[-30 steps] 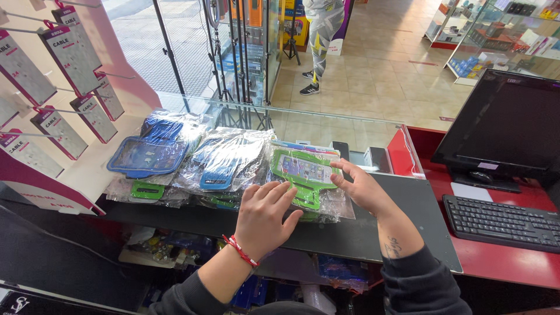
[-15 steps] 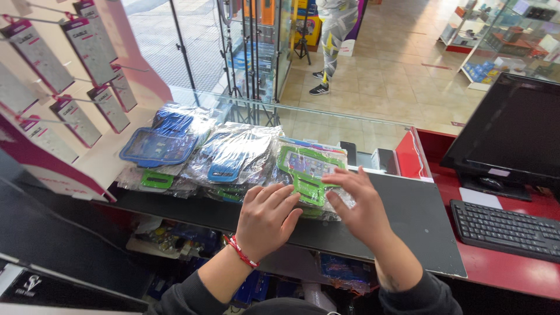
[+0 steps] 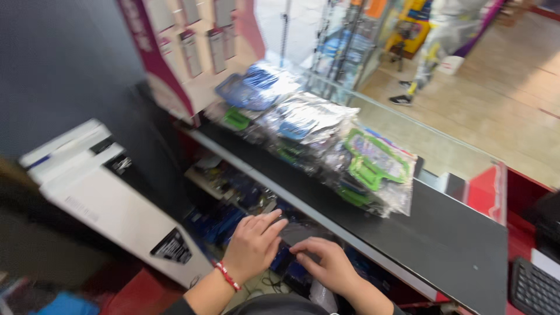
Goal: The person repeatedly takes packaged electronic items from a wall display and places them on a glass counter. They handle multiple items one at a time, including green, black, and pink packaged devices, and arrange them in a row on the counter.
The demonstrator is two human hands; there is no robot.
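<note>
Behind a shop's glass front, clear bags of blue and green cases (image 3: 326, 146) are stacked on the black worktop (image 3: 455, 245), while the left hand (image 3: 252, 248) and right hand (image 3: 328, 265) are laid loosely, grip released, on dark packets (image 3: 291, 265) on the shelf (image 3: 233, 192) below.

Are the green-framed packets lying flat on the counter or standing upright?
Lying flat: the green-framed packets rest stacked, faces up, on the black counter.
</note>
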